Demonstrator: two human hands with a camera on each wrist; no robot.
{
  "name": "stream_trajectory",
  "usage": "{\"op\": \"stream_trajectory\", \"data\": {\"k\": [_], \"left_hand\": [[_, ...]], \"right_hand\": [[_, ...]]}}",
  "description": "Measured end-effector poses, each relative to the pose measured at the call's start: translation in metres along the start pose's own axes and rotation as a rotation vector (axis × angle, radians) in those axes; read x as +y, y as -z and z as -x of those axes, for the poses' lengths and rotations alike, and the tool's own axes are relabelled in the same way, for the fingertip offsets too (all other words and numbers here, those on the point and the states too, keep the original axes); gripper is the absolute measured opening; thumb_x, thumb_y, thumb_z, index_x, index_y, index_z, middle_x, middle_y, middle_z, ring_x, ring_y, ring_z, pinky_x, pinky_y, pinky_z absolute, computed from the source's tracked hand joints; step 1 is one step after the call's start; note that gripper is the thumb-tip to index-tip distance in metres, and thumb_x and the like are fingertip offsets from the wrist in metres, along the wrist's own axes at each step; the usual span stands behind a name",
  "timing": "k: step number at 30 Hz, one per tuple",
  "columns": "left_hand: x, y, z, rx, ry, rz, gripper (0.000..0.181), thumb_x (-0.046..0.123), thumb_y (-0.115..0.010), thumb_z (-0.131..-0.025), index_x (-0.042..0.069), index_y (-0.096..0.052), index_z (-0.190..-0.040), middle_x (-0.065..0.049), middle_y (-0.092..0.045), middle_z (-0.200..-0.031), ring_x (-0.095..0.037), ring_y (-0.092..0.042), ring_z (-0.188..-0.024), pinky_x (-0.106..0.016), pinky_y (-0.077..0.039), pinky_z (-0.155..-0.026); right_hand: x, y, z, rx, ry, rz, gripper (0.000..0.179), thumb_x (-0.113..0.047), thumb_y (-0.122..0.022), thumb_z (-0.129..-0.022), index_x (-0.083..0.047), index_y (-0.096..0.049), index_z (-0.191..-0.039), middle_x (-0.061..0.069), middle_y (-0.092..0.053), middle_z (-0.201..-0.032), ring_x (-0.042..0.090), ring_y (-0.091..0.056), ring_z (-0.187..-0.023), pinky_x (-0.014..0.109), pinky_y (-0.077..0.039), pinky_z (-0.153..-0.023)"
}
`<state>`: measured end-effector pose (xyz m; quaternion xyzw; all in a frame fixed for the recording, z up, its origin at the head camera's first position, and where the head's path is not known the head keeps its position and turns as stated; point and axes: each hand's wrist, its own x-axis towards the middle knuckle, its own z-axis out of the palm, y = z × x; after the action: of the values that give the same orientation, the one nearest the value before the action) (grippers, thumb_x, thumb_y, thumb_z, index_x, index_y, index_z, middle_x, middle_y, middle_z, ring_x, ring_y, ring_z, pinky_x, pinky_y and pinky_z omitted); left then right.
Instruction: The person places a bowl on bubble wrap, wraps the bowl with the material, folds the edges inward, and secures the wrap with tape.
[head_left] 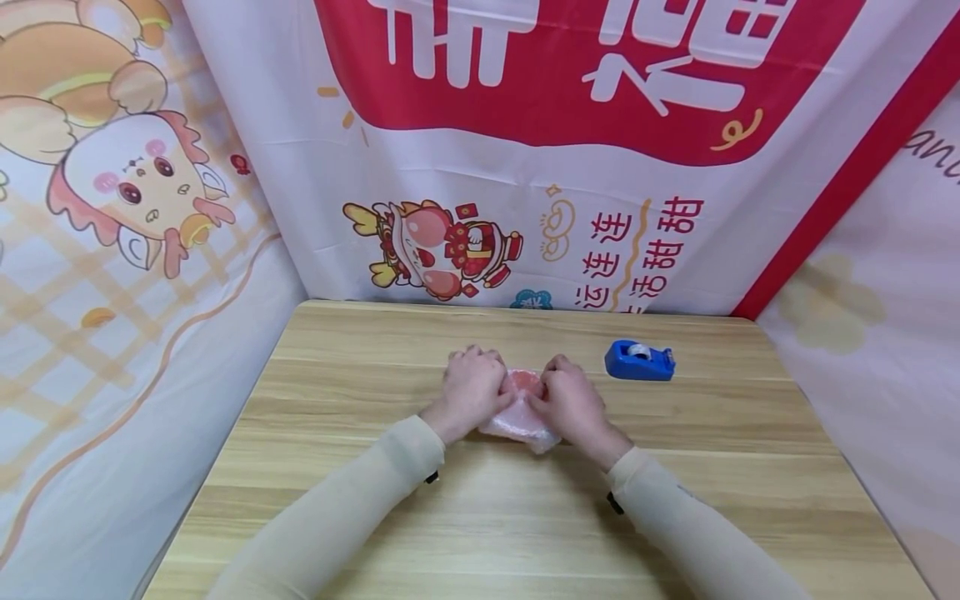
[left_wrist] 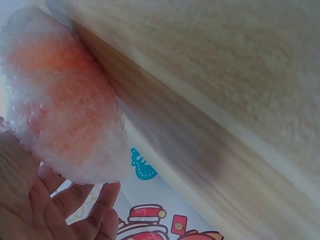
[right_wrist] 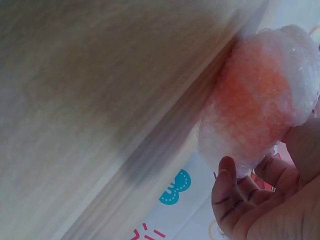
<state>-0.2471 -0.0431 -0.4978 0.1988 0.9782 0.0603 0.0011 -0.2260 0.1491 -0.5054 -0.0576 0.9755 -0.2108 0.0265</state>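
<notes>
A bundle of clear bubble wrap [head_left: 519,421] lies on the table between the two hands, with something orange-pink showing through the layers. Its contents are too veiled to name. My left hand [head_left: 471,393] grips the bundle's left side, thumb on top and fingers bent at the far edge. On the other side my right hand [head_left: 574,402] holds it the same way, its thumb close to the left one. In the left wrist view the wrapped bundle [left_wrist: 65,100] rests against the curled fingers [left_wrist: 80,200]. The right wrist view shows the bundle [right_wrist: 252,95] above the bent fingers [right_wrist: 227,185].
A blue tape dispenser [head_left: 640,361] with a roll of clear tape stands to the right, beyond the right hand. The wood-grain table [head_left: 360,517] ends at a printed cloth [head_left: 465,167] hung behind it. More patterned cloth hangs at both sides.
</notes>
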Motion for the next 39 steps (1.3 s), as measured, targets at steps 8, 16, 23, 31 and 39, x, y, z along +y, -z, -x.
{"op": "stream_trajectory", "data": {"k": [8, 16, 23, 31, 39], "left_hand": [[-0.004, 0.0, -0.001, 0.002, -0.005, 0.052, 0.028, 0.047, -0.09, -0.104, 0.021, -0.079, -0.104, 0.002, -0.079, -0.106, -0.022, -0.067, -0.099, -0.041, -0.061, -0.089], [-0.02, -0.001, -0.002, -0.154, 0.076, 0.447, 0.074, 0.036, -0.089, -0.105, 0.016, -0.055, -0.168, -0.012, -0.07, -0.163, -0.033, -0.072, -0.144, -0.058, -0.063, -0.123], [-0.023, -0.004, -0.002, -0.23, 0.051, 0.52, 0.064, 0.028, -0.085, -0.106, 0.014, -0.06, -0.164, -0.014, -0.072, -0.153, -0.031, -0.072, -0.133, -0.056, -0.064, -0.121], [-0.024, -0.001, 0.0, -0.311, 0.082, 0.563, 0.067, 0.031, -0.082, -0.108, 0.011, -0.058, -0.167, -0.014, -0.072, -0.154, -0.03, -0.069, -0.127, -0.057, -0.062, -0.124], [-0.029, 0.001, -0.003, -0.35, 0.025, 0.63, 0.042, 0.025, -0.083, -0.107, 0.007, -0.071, -0.143, -0.006, -0.079, -0.115, -0.021, -0.072, -0.097, -0.043, -0.068, -0.099]], "right_hand": [[0.005, 0.0, 0.002, 0.021, 0.027, -0.064, 0.041, -0.023, -0.096, -0.101, -0.006, -0.065, -0.121, 0.018, -0.059, -0.136, 0.029, -0.065, -0.105, 0.042, -0.068, -0.092], [0.024, 0.005, -0.005, -0.227, -0.066, -0.317, 0.073, -0.023, -0.084, -0.11, -0.009, -0.039, -0.166, 0.021, -0.071, -0.132, 0.027, -0.072, -0.102, 0.04, -0.069, -0.096], [0.022, 0.007, -0.008, -0.339, -0.113, -0.424, 0.064, -0.018, -0.077, -0.114, -0.015, -0.04, -0.166, 0.019, -0.072, -0.142, 0.027, -0.074, -0.109, 0.035, -0.068, -0.095], [0.025, 0.01, -0.01, -0.354, -0.081, -0.404, 0.065, -0.015, -0.074, -0.116, -0.013, -0.039, -0.171, 0.021, -0.072, -0.15, 0.027, -0.073, -0.114, 0.048, -0.068, -0.113], [0.019, 0.009, -0.008, -0.338, -0.1, -0.387, 0.063, -0.01, -0.071, -0.116, -0.017, -0.043, -0.171, 0.021, -0.072, -0.151, 0.026, -0.074, -0.112, 0.047, -0.07, -0.108]]}}
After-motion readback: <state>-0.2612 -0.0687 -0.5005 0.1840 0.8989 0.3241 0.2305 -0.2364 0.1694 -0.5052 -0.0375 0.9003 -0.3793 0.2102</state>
